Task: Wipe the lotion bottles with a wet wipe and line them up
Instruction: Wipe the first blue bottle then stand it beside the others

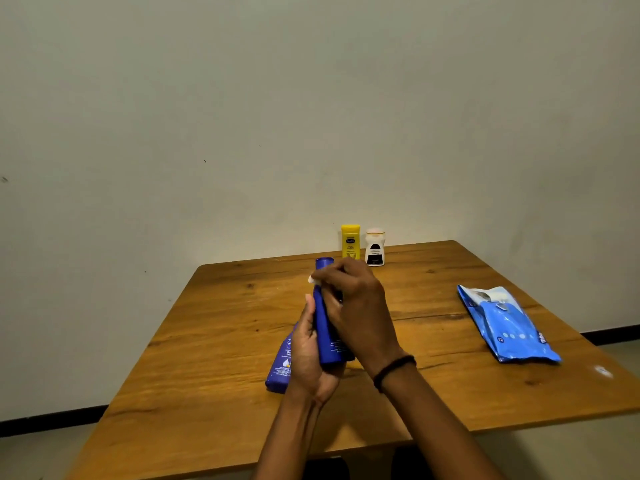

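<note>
Above the wooden table (pixel 207 341), your left hand (pixel 306 355) grips the lower half of the upright blue bottle (pixel 325 327), while your right hand (pixel 356 306) curls round its neck over a wet wipe (pixel 311 279), of which only a white corner shows. Hold the base firm and turn the bottle so the wipe covers every side. The yellow bottle (pixel 350 241) and white bottle (pixel 374 249) stand together at the far edge.
</note>
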